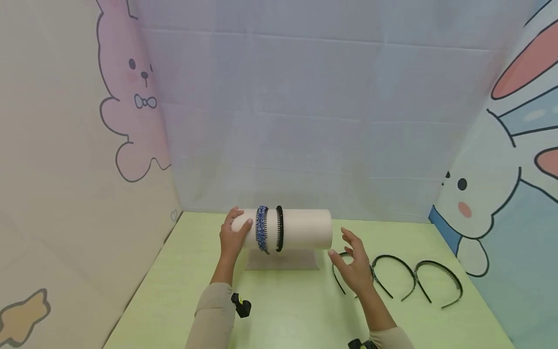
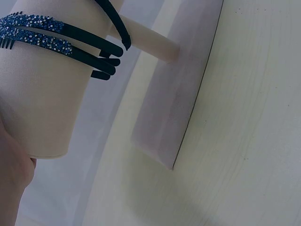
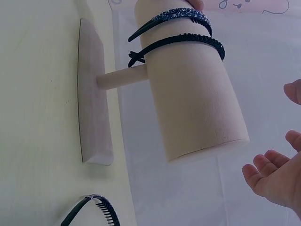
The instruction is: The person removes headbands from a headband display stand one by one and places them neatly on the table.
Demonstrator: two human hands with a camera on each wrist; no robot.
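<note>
A cream cylindrical headband stand (image 1: 307, 229) lies level on a post above its flat base (image 1: 282, 260). My left hand (image 1: 233, 237) grips its left end, thumb on the near side and fingers over the top. Blue stone-studded headbands (image 1: 261, 228), two bands side by side in the left wrist view, sit round the cylinder near that hand. A black toothed headband (image 1: 280, 229) sits just right of them. My right hand (image 1: 356, 266) is held off the cylinder's right end, fingers spread and nothing in them. It partly hides a dark headband (image 1: 337, 278) on the table.
Two more dark toothed headbands, a middle headband (image 1: 394, 257) and a right headband (image 1: 457, 281), lie in a row on the pale green table (image 1: 287, 315). A plain cloth backdrop (image 1: 279, 121) stands behind, with cartoon-printed cloths at both sides.
</note>
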